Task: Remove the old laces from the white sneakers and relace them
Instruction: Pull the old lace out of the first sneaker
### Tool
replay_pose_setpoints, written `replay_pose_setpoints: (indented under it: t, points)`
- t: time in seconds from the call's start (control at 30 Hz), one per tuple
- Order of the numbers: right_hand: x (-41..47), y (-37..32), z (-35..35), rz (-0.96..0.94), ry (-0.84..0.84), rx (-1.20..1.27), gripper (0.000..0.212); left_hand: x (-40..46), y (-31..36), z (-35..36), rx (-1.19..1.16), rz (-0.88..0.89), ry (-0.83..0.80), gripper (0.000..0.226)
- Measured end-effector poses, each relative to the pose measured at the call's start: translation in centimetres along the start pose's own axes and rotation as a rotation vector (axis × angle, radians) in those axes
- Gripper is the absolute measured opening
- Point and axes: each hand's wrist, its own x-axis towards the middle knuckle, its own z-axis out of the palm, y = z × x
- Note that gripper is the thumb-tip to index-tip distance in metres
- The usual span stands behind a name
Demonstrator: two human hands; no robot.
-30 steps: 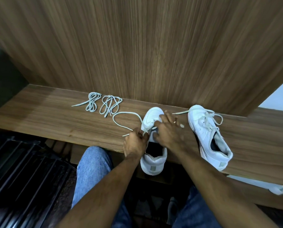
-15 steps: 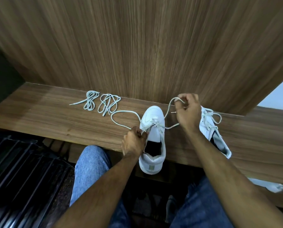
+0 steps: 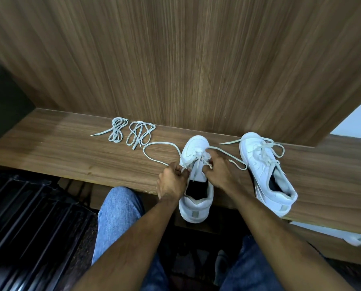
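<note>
A white sneaker [image 3: 196,204] lies on the wooden ledge [image 3: 70,156] with its heel hanging over the near edge. My left hand [image 3: 171,181] grips its left side at the eyelets. My right hand [image 3: 219,169] pinches the white lace [image 3: 154,144] over the tongue. One end of that lace loops out to the left, the other to the right. A second white sneaker [image 3: 263,171] with loose laces lies to the right, toe toward the wall.
Two bundled grey laces [image 3: 117,130] [image 3: 140,134] lie at the back left of the ledge. A wooden wall panel [image 3: 185,59] rises right behind. My knees in jeans are below, and black bars [image 3: 28,227] lie at the lower left.
My right hand has come back down from the raised pull at the right and is at the sneaker's tongue again. The right lace end now lies slack on the ledge.
</note>
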Motion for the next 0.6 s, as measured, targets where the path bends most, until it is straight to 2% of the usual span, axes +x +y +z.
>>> replay_pose_setpoints:
  t: [0.07,0.17,0.27,0.4,0.47,0.6]
  points:
    - [0.5,0.3,-0.2,-0.01,-0.061,0.105,0.066,0.0,0.0,0.0,-0.001,-0.003,-0.003,0.024]
    - [1.4,0.2,-0.6,-0.08,-0.171,0.036,0.072,0.0,0.2,0.0,-0.003,-0.005,-0.004,0.021]
    - [1.9,-0.1,-1.1,-0.113,-0.16,-0.121,0.06,0.0,0.1,-0.1,0.0,-0.007,-0.01,0.022]
    - [1.4,-0.2,-0.9,-0.003,-0.099,-0.126,0.022,0.1,0.1,-0.1,-0.009,-0.013,-0.01,0.021]
    - [0.9,0.2,-0.9,0.1,-0.082,-0.03,0.022,0.1,0.1,0.0,-0.017,-0.012,-0.009,0.021]
    - [0.2,1.2,-0.7,0.256,-0.173,0.193,0.03,0.1,-0.1,0.1,-0.033,-0.013,-0.011,0.022]
